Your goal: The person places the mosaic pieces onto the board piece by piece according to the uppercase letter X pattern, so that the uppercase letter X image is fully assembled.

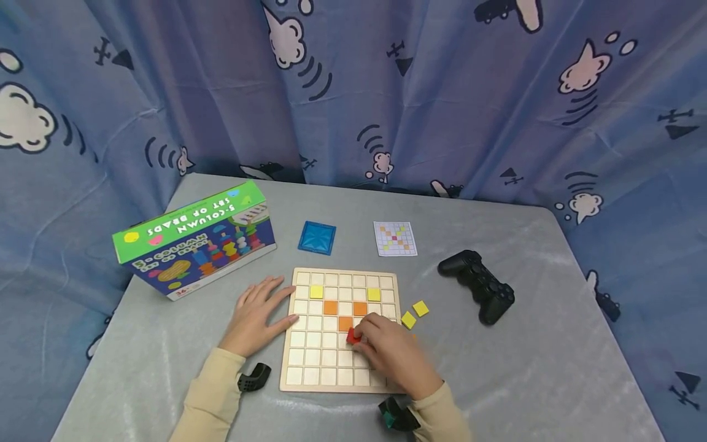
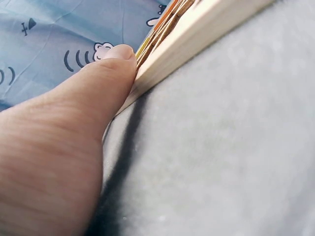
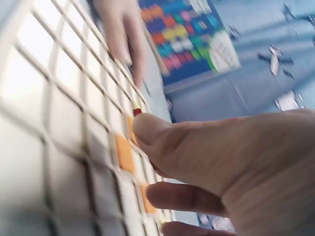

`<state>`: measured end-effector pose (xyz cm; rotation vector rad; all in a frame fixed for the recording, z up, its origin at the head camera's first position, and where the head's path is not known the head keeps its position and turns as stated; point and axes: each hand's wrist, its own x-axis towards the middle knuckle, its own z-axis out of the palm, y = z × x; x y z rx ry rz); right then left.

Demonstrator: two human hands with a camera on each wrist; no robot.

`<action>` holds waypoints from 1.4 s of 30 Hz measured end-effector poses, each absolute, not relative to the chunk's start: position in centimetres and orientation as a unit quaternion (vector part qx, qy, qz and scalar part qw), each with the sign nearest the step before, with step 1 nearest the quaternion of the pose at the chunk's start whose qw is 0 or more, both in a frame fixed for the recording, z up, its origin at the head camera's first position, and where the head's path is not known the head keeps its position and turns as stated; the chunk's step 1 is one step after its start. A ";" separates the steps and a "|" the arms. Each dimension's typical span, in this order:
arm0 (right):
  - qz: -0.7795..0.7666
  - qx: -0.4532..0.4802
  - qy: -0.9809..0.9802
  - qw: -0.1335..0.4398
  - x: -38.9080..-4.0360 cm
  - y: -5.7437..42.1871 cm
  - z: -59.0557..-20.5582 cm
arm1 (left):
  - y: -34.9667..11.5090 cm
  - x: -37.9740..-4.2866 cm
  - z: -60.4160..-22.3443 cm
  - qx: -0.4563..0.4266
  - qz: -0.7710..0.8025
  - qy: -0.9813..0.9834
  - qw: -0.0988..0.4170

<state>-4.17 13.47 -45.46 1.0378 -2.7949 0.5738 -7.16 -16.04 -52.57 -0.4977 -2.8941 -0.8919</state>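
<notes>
A square wooden grid board (image 1: 296, 358) lies on the table in the head view. My right hand (image 1: 394, 350) pinches a red square tile (image 1: 353, 336) between thumb and fingers, over a cell just below the orange tiles (image 1: 345, 323). In the right wrist view only a sliver of the red tile (image 3: 137, 112) shows past the thumb. Two yellow tiles (image 1: 316, 291) sit in cells higher up. With its fingers spread, my left hand (image 1: 256, 319) touches the board's left edge; its thumb (image 2: 115, 69) rests on that edge in the left wrist view.
Two loose yellow tiles (image 1: 421, 308) lie right of the board. Behind it are a small blue tray (image 1: 317, 237) and a printed pattern card (image 1: 394, 239). A toy box (image 1: 199, 242) stands left, a black game controller (image 1: 477, 285) right. A curtain (image 1: 353, 92) hangs behind the table.
</notes>
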 end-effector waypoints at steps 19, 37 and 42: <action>0.154 0.369 -0.916 0.026 -4.3 9.7 -47.2 | -16.0 -7.1 -52.8 -0.160 -0.282 -0.945 0.032; 0.141 0.365 -0.920 0.036 -4.3 9.2 -47.4 | -16.1 -7.2 -53.0 -0.161 -0.282 -0.945 0.045; 0.139 0.359 -0.923 0.025 -4.2 9.2 -47.4 | -16.2 -7.2 -53.1 -0.163 -0.282 -0.944 0.049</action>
